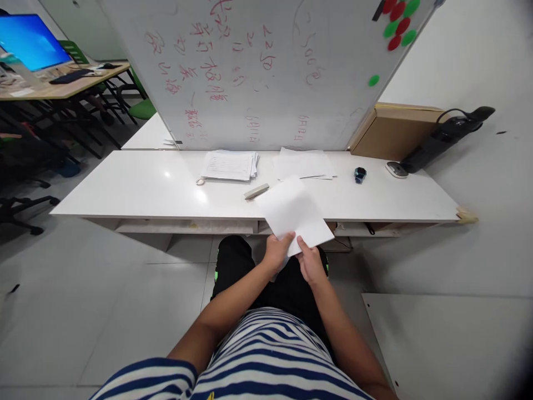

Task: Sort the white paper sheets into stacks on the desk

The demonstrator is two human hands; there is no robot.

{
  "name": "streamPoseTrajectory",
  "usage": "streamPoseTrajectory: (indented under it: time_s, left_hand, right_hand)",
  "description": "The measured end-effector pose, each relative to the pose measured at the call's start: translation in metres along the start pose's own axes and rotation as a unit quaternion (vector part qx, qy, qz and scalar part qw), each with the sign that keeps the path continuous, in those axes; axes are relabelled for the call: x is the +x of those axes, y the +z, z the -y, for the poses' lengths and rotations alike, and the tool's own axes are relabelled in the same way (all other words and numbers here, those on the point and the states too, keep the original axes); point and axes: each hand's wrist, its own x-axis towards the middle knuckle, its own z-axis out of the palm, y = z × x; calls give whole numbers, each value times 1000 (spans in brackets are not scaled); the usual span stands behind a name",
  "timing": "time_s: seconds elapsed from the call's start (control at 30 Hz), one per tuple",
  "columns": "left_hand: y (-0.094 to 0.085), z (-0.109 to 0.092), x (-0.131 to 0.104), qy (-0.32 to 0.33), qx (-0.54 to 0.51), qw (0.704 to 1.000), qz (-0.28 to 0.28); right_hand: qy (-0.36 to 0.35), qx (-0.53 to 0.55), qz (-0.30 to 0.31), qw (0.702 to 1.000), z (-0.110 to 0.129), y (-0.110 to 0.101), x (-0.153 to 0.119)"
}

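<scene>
We have the paper (293,214) pinched at its near end, left hand (276,255) and right hand (311,264) both nearly closed, thumbs on top. It slants over the edge of the table (125,189); we cannot tell whether it touches. Easing a thumb might let it slip or skew, and pressing hard could crease it. The paper is flat, matte and four-sided, the table glossy, the nearby stapler (257,192) slim and greyish.
</scene>
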Motion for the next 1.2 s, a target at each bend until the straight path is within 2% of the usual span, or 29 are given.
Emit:
streamPoseTrajectory:
  time_s: [0.1,0.2,0.27,0.33,0.4,0.43,0.5,0.6,0.67,0.83,0.93,1.03,1.2]
  left_hand:
    - [2,7,-1,2,103,994,40]
    - [-5,-14,17,98,251,963,-14]
    - [-12,-40,39,199,368,907,-56]
    - [-18,-67,68,273,498,820,-64]
    - [-23,-90,101,293,596,740,-102]
    - [-25,-98,117,290,627,712,-125]
    - [-30,-106,146,269,664,681,-153]
    - [-40,-106,174,227,693,670,-139]
    - [-46,-103,184,236,707,659,-106]
    - [-61,-104,191,291,725,625,0]
    - [-65,-108,193,287,737,607,72]
    - [-66,-110,195,272,742,607,88]
    - [-64,-110,194,258,740,614,99]
  right_hand:
    - [-35,-157,-112,981,-9,-24,5]
    - [-6,-261,-168,951,-13,-60,8]
    - [20,-257,-192,947,-14,-80,6]
    - [47,-197,-198,959,-11,-91,0]
    - [59,-101,-188,975,-6,-94,-6]
    - [58,-51,-178,981,-2,-93,-8]
    - [54,15,-143,988,4,-90,-9]
    - [76,-9,-98,992,9,-86,-4]
    - [92,-62,-90,990,11,-84,1]
    - [101,-72,-73,990,24,-75,15]
    - [114,-103,-17,988,30,-69,30]
    - [116,-132,32,984,29,-61,48]
    - [125,-147,54,980,25,-45,63]
